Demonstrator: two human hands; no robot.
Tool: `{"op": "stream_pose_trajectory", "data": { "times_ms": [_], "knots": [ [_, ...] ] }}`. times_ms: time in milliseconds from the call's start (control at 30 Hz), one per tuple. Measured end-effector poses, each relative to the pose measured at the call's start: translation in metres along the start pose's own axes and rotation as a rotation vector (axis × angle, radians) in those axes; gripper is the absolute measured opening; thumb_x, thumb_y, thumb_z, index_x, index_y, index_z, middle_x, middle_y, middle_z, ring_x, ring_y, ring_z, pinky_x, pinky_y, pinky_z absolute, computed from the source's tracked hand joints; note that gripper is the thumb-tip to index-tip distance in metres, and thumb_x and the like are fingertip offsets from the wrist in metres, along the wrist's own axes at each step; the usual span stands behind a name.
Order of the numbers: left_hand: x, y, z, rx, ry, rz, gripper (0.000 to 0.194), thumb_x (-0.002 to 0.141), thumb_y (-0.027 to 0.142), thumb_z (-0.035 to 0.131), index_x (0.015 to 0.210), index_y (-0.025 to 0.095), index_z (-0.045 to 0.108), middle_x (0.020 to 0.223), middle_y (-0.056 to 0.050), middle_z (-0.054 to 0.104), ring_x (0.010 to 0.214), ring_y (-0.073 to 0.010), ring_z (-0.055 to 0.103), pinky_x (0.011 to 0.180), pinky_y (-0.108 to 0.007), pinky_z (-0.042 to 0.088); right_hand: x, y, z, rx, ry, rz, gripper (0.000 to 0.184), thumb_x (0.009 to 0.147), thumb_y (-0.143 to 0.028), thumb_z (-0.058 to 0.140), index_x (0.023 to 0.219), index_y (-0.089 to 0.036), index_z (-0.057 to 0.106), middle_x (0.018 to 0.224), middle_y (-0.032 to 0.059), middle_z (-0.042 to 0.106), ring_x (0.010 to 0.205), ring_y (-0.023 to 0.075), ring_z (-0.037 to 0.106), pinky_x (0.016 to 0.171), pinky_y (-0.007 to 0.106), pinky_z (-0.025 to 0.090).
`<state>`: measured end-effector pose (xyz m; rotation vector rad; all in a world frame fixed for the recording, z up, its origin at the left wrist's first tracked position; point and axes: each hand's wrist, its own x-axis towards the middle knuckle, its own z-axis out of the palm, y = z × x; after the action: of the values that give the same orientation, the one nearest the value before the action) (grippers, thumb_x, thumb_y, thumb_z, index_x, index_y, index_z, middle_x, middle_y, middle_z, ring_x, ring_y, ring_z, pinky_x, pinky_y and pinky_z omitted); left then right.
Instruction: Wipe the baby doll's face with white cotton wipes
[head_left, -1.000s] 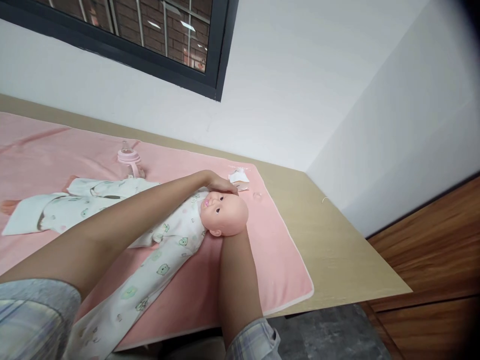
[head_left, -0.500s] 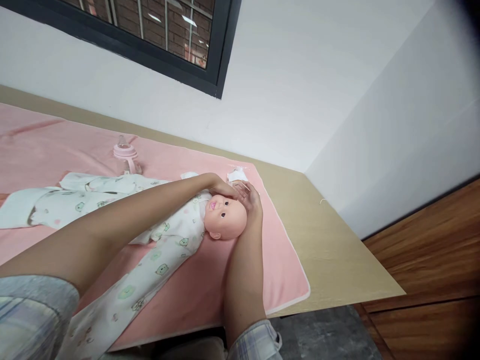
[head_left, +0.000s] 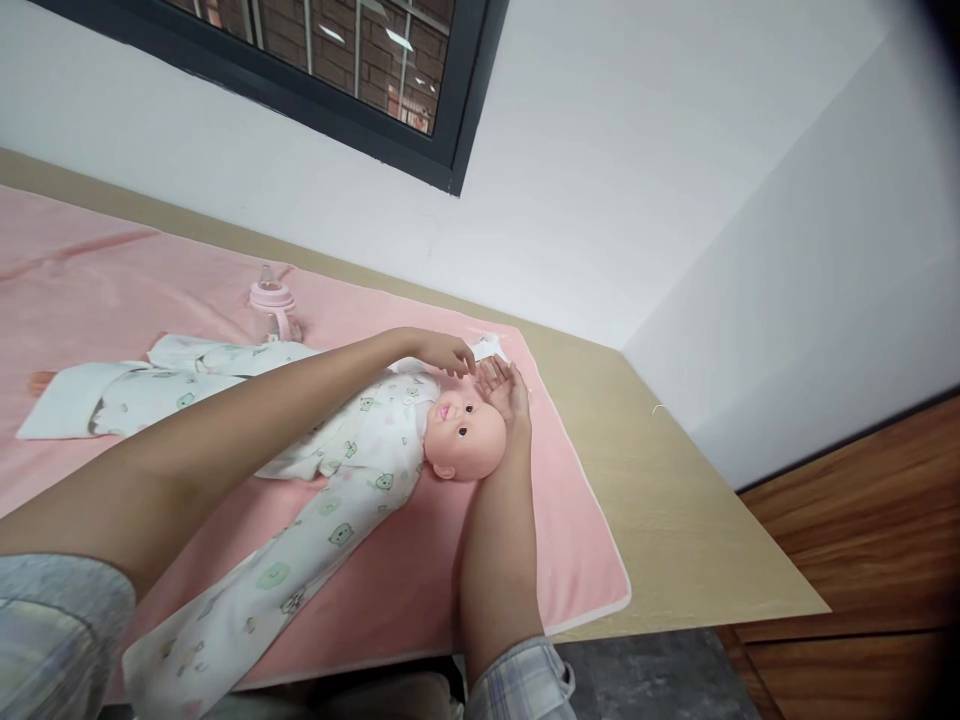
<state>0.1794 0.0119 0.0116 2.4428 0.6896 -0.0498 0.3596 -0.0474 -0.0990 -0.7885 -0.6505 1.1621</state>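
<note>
A bald baby doll (head_left: pixel 465 440) in white printed clothes (head_left: pixel 375 440) lies face up on a pink blanket (head_left: pixel 420 590). My right hand (head_left: pixel 504 387) is palm up beyond the top of its head, fingers apart and slightly bent. My right forearm and wrist pass close along the crown of the head. Above the doll's shoulder is my left hand (head_left: pixel 442 352), its fingers bent downward near my right fingertips; I see nothing held in it. A small white piece (head_left: pixel 491 348), perhaps a wrapper, lies behind both hands, partly covered.
A pink baby bottle (head_left: pixel 274 305) with a handle stands on the blanket past the doll's legs. The wooden table (head_left: pixel 675 540) shows beyond the blanket's right edge. A white wall (head_left: pixel 570 180) with a dark-framed window (head_left: pixel 454 130) rises behind; wood panels (head_left: pixel 862 540) are at right.
My left hand has lifted away from the doll's face and my right fingers. The right hand's palm shows more openly. The whole view has shifted slightly.
</note>
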Motion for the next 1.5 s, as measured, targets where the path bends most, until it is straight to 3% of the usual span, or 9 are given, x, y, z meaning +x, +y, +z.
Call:
{"op": "stream_pose_trajectory", "data": {
  "times_ms": [167,333,400,533,633,733,1100,1333,1500],
  "knots": [
    [-0.006,-0.004,-0.004,0.021,0.204,-0.056,0.059,0.077,0.036,0.052,0.129,0.013,0.065,0.134,-0.014,0.066,0.121,-0.0280,0.062,0.104,-0.033,0.048,0.009,0.001,-0.009,0.093,-0.082,-0.011,0.032,0.089,-0.049,0.058,0.104,-0.024,0.069,0.109,0.0037,0.073,0.101,0.0120,0.071,0.099,0.029,0.057],
    [-0.007,-0.009,0.000,0.007,0.423,-0.153,0.086,0.081,0.050,0.060,0.152,0.005,0.039,0.148,-0.022,0.052,0.132,-0.0315,0.054,0.108,-0.037,0.045,0.001,-0.007,-0.007,0.109,-0.264,0.017,0.033,0.090,-0.049,0.057,0.106,-0.024,0.073,0.110,0.0027,0.073,0.095,0.0114,0.070,0.095,0.026,0.058],
    [-0.005,-0.014,0.001,-0.018,0.485,-0.133,0.090,0.076,0.052,0.069,0.152,0.012,0.042,0.148,-0.019,0.053,0.133,-0.0315,0.053,0.108,-0.037,0.045,-0.004,-0.009,-0.004,0.097,-0.279,0.041,0.033,0.091,-0.050,0.057,0.105,-0.024,0.073,0.108,0.0029,0.073,0.092,0.0116,0.069,0.091,0.025,0.059],
    [-0.001,-0.021,0.001,-0.144,0.562,-0.028,0.057,0.064,0.047,0.079,0.113,0.018,0.072,0.124,-0.010,0.071,0.122,-0.0312,0.061,0.102,-0.035,0.047,-0.008,-0.008,-0.002,0.105,-0.291,0.066,0.036,0.093,-0.053,0.055,0.104,-0.025,0.075,0.109,0.0036,0.074,0.088,0.0125,0.068,0.083,0.025,0.059],
    [-0.002,-0.020,0.000,-0.251,0.598,-0.007,0.037,0.060,0.047,0.082,0.079,0.017,0.075,0.095,-0.008,0.076,0.103,-0.0305,0.067,0.095,-0.035,0.049,-0.009,-0.005,-0.003,0.137,-0.355,0.071,0.039,0.093,-0.054,0.055,0.106,-0.024,0.076,0.107,0.0038,0.075,0.085,0.0126,0.068,0.079,0.025,0.060],
    [-0.014,-0.011,-0.003,-0.340,0.628,-0.027,0.034,0.057,0.045,0.084,0.072,0.017,0.074,0.087,-0.008,0.075,0.094,-0.0294,0.068,0.088,-0.037,0.050,-0.007,-0.004,-0.005,0.127,-0.399,0.071,0.041,0.093,-0.055,0.055,0.109,-0.024,0.075,0.115,0.0042,0.075,0.091,0.0146,0.070,0.083,0.027,0.061],
    [-0.092,0.023,0.007,-0.458,0.467,0.003,0.025,0.070,0.043,0.068,0.078,0.021,0.063,0.086,-0.004,0.072,0.082,-0.0239,0.069,0.065,-0.028,0.053,0.001,0.002,-0.009,0.075,-0.333,0.041,0.042,0.092,-0.056,0.053,0.123,-0.031,0.067,0.142,0.0025,0.064,0.122,0.0184,0.065,0.114,0.042,0.049],
    [-0.102,0.019,0.025,-0.734,0.244,0.020,0.043,0.070,0.035,0.069,0.110,0.022,0.057,0.104,-0.004,0.073,0.089,-0.0230,0.071,0.069,-0.027,0.054,0.006,0.021,-0.016,0.085,-0.274,0.079,0.041,0.088,-0.053,0.059,0.122,-0.030,0.065,0.135,0.0026,0.068,0.120,0.0205,0.066,0.114,0.049,0.048],
    [-0.103,0.011,0.029,-0.491,0.262,0.148,0.032,0.076,0.038,0.069,0.101,0.018,0.070,0.113,-0.005,0.073,0.103,-0.0236,0.068,0.084,-0.027,0.052,-0.005,0.027,-0.005,0.001,-0.239,0.145,0.041,0.088,-0.053,0.061,0.121,-0.030,0.065,0.124,0.0021,0.072,0.119,0.0212,0.067,0.113,0.049,0.049]
  ]
}}
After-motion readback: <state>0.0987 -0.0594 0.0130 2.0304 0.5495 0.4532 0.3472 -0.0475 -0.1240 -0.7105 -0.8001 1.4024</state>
